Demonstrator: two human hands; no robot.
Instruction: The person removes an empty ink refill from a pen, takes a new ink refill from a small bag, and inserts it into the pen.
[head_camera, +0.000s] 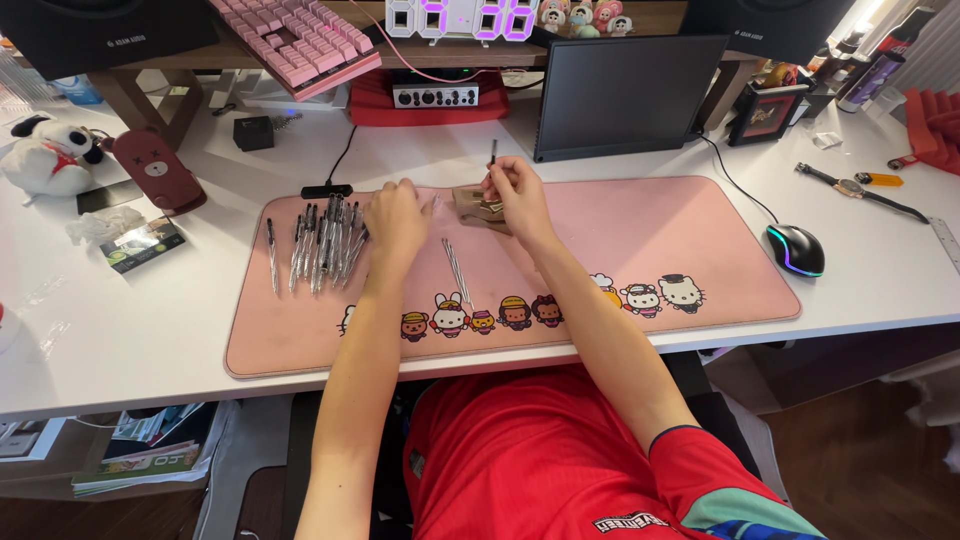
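Pen part (493, 152), a thin dark stick, stands upright pinched in my right hand (515, 200) fingers near the desk's back edge; light, stiff, slippery, best held mid-shaft. My left hand (395, 220) rests curled beside the row of pens (325, 245), grip unclear

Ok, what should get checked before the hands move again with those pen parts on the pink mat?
1. Right hand grips a thin dark pen piece upright: ok.
2. Left hand rests on the mat beside the row of pens: ok.
3. What the left fingers hold: cannot tell.
4. Small brown box sits between the hands: ok.
5. Thin loose refills lie apart on the pink mat: ok.
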